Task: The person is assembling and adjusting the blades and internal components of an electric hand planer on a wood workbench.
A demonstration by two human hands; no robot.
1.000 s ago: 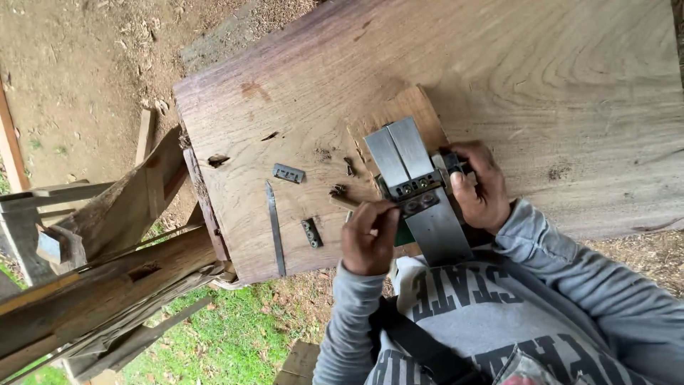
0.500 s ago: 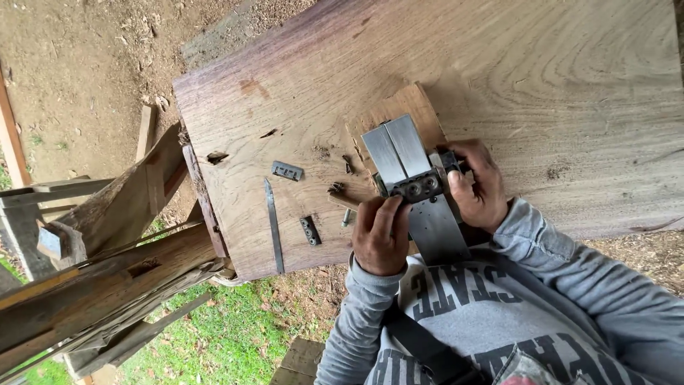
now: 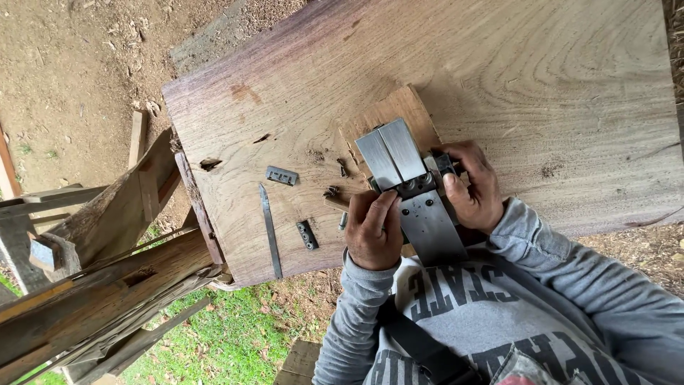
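Both hands on an upturned planer at the near edge of a wood-slab counter.

Slab counter point(image 3: 541, 78) rests on rough timber trestles point(image 3: 107, 285), dirt and grass below. Planer point(image 3: 410, 192) lies sole-up on a small board point(image 3: 388, 114), two flat metal plates facing the camera, just in front of the person's grey sweatshirt. Right hand point(image 3: 476, 191) wraps closed around the planer's right side. Left hand point(image 3: 373, 229) is curled, fingertips point(image 3: 385, 207) pressed against the planer's left side by the screws; cannot tell if it pinches anything. Left of it, apart on the slab: long thin blade point(image 3: 270, 232), two small metal clamp bars point(image 3: 282, 175) point(image 3: 308, 234), loose screws point(image 3: 332, 191).
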